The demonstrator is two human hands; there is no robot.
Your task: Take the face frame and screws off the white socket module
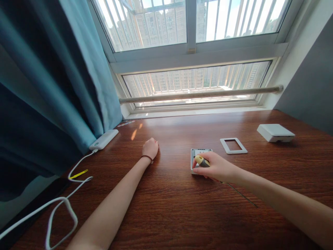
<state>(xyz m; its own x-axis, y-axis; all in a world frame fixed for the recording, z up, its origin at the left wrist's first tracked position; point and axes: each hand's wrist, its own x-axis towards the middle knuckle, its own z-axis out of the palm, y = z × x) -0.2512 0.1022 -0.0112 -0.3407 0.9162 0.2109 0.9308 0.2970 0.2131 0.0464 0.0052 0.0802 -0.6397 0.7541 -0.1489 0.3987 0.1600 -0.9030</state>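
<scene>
Left forearm [110, 211] | left grip [150, 148]: fisted on desk [166, 201] | right grip [214, 166]: pinching screwdriver handle [202, 161] over white box [193, 163]

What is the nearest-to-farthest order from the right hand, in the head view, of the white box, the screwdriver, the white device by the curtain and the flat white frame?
From the right hand:
1. Screwdriver: in its grip.
2. Flat white frame: just beyond, to the right.
3. White box: farther right.
4. White device: far left, by the curtain.
</scene>
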